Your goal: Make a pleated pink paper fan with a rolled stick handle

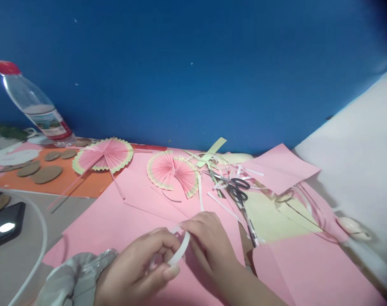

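Note:
My left hand (145,259), with a grey scrunched sleeve or band at the wrist, curls round a narrow white strip (180,250) that looks like tape. The strip bends up in an arc to the fingertips of my right hand (207,240), which pinch its upper end. Both hands are above a large pink paper sheet (97,221). Beyond them lies a pleated paper fan (172,172), pink with a pale green rim and a gap at its lower edge. A second pleated fan (117,151) with two thin pink sticks is to its left.
Black-handled scissors (239,191) and a pen (252,229) lie among paper strips at right. Pink sheets (282,168) and a pale yellow sheet (269,216) are there too. At left are a water bottle (46,114), cardboard discs (46,174), a phone (8,225) and a white cable (42,246).

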Tool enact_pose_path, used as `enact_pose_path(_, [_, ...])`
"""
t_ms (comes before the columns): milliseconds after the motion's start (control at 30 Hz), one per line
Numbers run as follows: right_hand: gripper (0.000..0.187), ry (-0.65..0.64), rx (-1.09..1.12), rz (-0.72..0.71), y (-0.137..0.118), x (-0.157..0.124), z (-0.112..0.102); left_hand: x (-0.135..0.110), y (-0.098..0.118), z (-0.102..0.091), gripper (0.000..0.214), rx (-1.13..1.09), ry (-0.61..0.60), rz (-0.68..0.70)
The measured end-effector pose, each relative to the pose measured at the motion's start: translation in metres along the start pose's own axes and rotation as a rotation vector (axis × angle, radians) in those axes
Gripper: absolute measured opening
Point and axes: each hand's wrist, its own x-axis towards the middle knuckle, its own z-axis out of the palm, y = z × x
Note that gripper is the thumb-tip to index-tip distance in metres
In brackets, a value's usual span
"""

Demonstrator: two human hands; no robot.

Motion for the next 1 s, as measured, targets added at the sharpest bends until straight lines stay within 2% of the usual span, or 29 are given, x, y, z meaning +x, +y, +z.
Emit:
enact_pose_path(100, [0.020,0.028,0.049,0.094,0.003,-0.001,0.002,0.002,0.004,-0.001,0.030,-0.085,-0.087,0.017])
enact_pose_path(200, [0.027,0.016,0.058,0.083,0.002,-0.002,0.004,0.003,0.002,0.001,0.028,-0.097,-0.096,0.022])
enact_pose_path(333, [0.053,0.109,-0.083,0.044,-0.004,-0.001,0.001,0.003,-0.005,0.002,0.025,0.072,0.018,0.008])
enact_pose_path(400, [0.057,0.133,-0.163,-0.014,-0.006,0.000,-0.001,0.003,-0.008,0.000,0.021,0.183,0.104,0.030])
enact_pose_path(500, [0.055,0.009,-0.193,-0.137,-0.008,0.003,-0.003,0.004,-0.011,-0.004,0.012,0.368,0.239,0.118])
enact_pose_path(567, [0.052,-0.053,-0.175,-0.160,-0.007,0.005,-0.002,0.005,-0.013,-0.006,0.010,0.485,0.292,0.180])
enact_pose_path(833, [0.052,-0.096,0.067,-0.077,-0.005,0.005,0.001,0.009,-0.015,-0.009,0.011,0.634,0.311,0.271])
enact_pose_path(1000, [0.057,-0.119,0.071,-0.073,-0.005,0.007,-0.002,0.010,-0.015,-0.010,0.012,0.649,0.326,0.283])
